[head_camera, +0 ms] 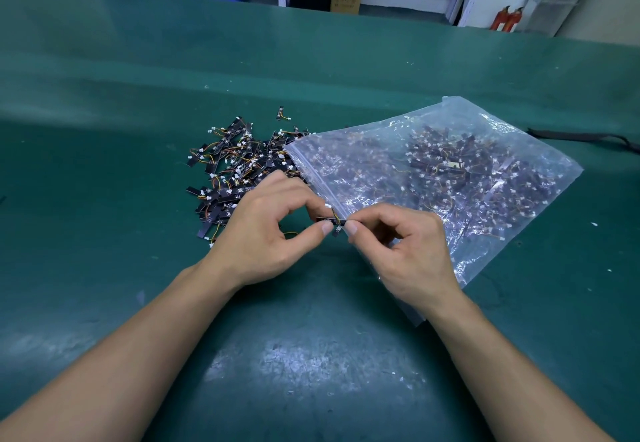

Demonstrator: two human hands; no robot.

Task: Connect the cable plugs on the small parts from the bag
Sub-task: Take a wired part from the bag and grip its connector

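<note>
Small parts (235, 171), black strips each carrying a short orange-yellow cable and a white plug, shown on a green tabletop (104, 268). The largest item on it is a clear zip bag (464, 261), lying flat and holding many more such strips. The loose parts form a pile against the bag's left edge. A black strap (581, 136) lies on the tabletop just right of the bag. Left hand (263, 233) is at the pile's near side, just left of the bag. Right hand (405, 251) lies over the bag's near-left corner. Between the two hands, at the bag's left edge, is a single held part (329, 221). Left fingers (325, 228) pinch one end, thumb against forefinger, and right fingers (351, 228) pinch the other end likewise. The remaining fingers of both hands are curled. One stray strip (281, 113) lies alone, left of the bag's far corner. The held part's cable (335, 214) arches up to its white plug (328, 205), beside the left forefinger. Whether that plug is connected cannot be told.
</note>
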